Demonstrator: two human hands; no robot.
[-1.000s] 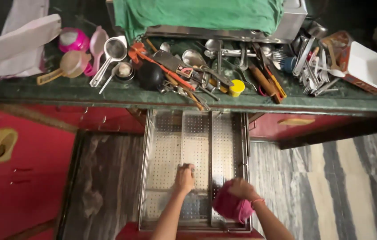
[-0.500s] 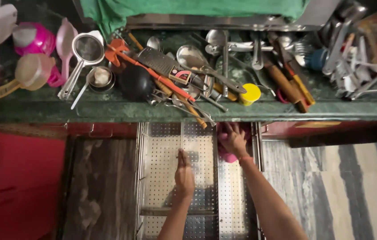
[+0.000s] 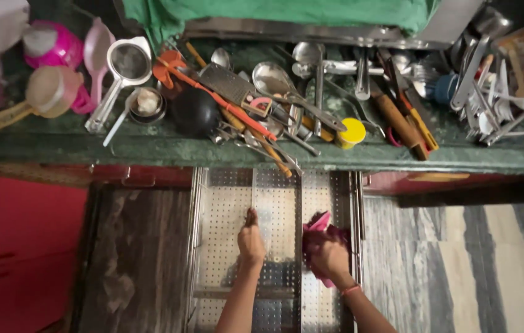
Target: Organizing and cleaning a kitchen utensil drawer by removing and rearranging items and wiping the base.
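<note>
L hand (image 3: 251, 239) rests w/ fingers flat on the perforated steel drawer tray (image 3: 225, 246), holding nothing. R hand (image 3: 328, 256), at its 3 o'clock, is closed on a pink cloth (image 3: 319, 223) pressed to the tray. Risk, imo: utensils (image 3: 262, 139) overhanging the counter edge (image 3: 151, 151) at 12 o'clock could drop if the drawer gets jolted.
</note>
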